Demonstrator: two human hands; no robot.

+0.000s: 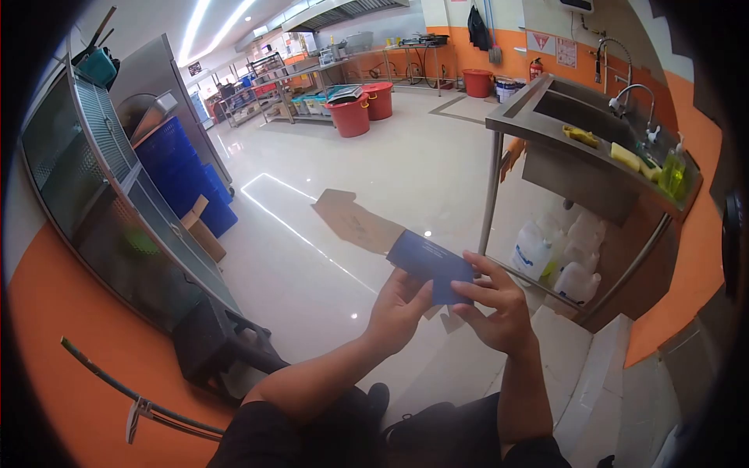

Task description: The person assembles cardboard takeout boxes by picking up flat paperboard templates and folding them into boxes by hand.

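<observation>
Blue piece (431, 269) gripped by both hands

We see the left hand (396, 312) gripping the blue piece's lower left edge, thumb on its face; the right hand (499, 304) pinches the right end, fingers bent. Both hold it above the floor (413, 164). A brown sheet (355, 222) shows at its far left end; we cannot tell whether they join. Toward the right front corner of the sink counter (511, 115): yellow sponge (625, 156), green bottle (672, 173).
</observation>
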